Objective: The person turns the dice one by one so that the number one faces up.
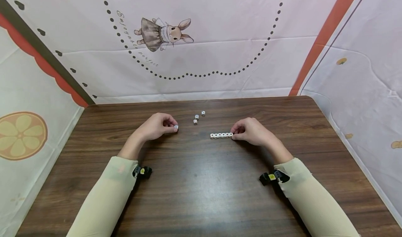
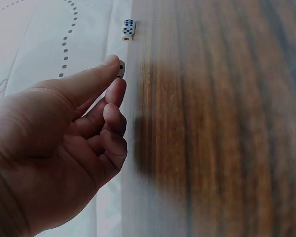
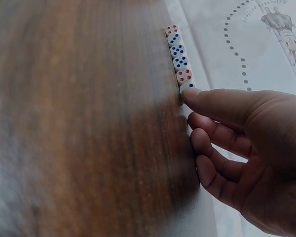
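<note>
My left hand (image 1: 156,126) pinches a white die (image 1: 176,127) between thumb and fingertips; in the left wrist view that die (image 2: 121,69) is mostly hidden behind the thumb. To the right, a straight row of several white dice (image 1: 220,135) lies on the table, each with a single red pip on top. At the row's right end my right hand (image 1: 251,132) holds the last die (image 1: 231,134) with thumb and finger. In the right wrist view, the row (image 3: 177,51) shows red and blue pips on its near side, and the thumb covers part of the end die (image 3: 186,88).
Three loose dice (image 1: 195,121) lie close together between the hands, farther back on the brown wooden table (image 1: 201,181). A printed cloth (image 1: 220,27) with a rabbit figure hangs behind the table's far edge. Each wrist wears a small black camera (image 1: 266,178).
</note>
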A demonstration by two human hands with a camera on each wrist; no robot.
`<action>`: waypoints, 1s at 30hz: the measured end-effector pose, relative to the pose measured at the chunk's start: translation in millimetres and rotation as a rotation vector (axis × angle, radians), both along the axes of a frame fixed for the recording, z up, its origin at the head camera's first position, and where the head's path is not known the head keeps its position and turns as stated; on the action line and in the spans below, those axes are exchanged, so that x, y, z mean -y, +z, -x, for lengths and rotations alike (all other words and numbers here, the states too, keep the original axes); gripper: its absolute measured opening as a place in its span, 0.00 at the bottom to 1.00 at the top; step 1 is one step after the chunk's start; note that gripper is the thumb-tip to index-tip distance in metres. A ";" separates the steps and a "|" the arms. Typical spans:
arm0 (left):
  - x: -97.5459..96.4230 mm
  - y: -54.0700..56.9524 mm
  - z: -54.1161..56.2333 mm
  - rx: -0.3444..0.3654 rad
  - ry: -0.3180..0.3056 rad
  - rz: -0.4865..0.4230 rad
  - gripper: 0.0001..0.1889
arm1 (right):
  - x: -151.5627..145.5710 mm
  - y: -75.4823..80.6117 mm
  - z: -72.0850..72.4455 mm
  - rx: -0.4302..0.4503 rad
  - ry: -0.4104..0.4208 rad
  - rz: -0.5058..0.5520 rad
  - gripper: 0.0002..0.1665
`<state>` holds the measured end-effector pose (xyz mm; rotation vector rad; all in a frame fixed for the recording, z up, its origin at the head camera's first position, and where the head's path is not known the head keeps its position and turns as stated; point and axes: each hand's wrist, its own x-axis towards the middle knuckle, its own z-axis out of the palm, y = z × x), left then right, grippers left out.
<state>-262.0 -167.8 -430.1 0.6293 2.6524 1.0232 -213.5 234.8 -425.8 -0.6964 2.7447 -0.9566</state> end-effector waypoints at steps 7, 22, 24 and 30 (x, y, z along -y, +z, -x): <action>1.9 -2.2 -0.1 0.008 -0.021 0.034 0.07 | 0.2 -0.5 0.0 0.002 -0.001 0.001 0.04; -2.0 -2.2 1.5 -0.020 -0.053 0.055 0.15 | 0.2 -0.7 -0.1 -0.010 0.005 -0.007 0.04; -3.4 -2.0 1.1 -0.029 -0.058 0.060 0.16 | 0.3 -0.5 -0.2 -0.011 0.005 -0.006 0.04; -7.8 -3.1 2.0 -0.052 -0.067 0.098 0.12 | 0.5 -0.6 -0.2 -0.012 0.008 -0.009 0.05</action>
